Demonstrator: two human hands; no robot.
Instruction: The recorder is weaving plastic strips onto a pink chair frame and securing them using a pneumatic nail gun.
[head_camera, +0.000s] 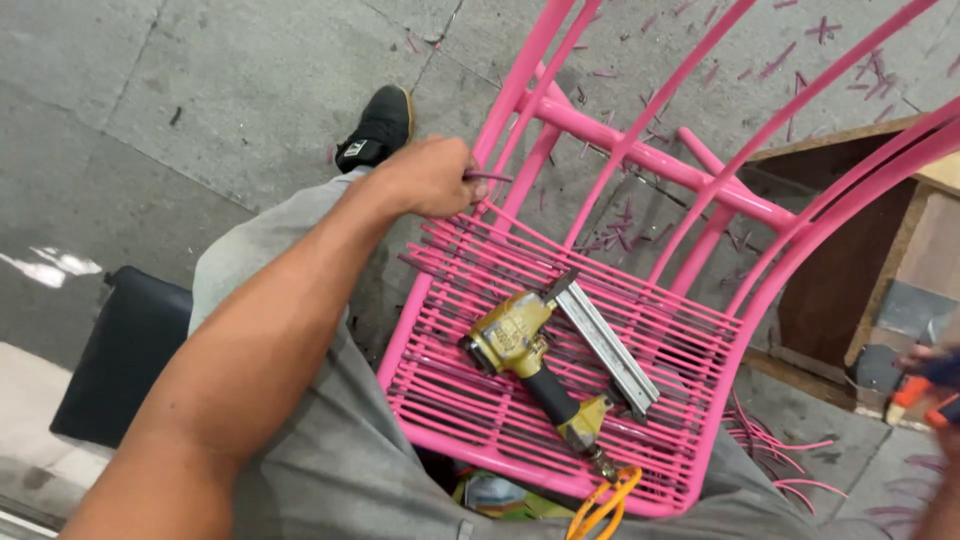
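A pink metal chair frame (640, 150) lies tilted across my lap, its seat (480, 390) woven with pink plastic cord. My left hand (430, 178) is at the seat's far left corner, fingers closed on a pink cord strand (495, 177) next to the frame tube. A yellow pneumatic staple gun (530, 355) with a grey magazine lies loose on the woven seat, and an orange hose (600, 505) runs from its handle. My right hand (935, 365) shows only at the right edge, blurred, by something orange (908, 392). Its grip is unclear.
Cut pink cord scraps (780, 60) litter the grey concrete floor. Loose pink strands (770, 435) hang off the seat's right side. A wooden box (850, 270) stands at right, a dark cushion (120, 350) at left. My black shoe (378, 128) rests on the floor.
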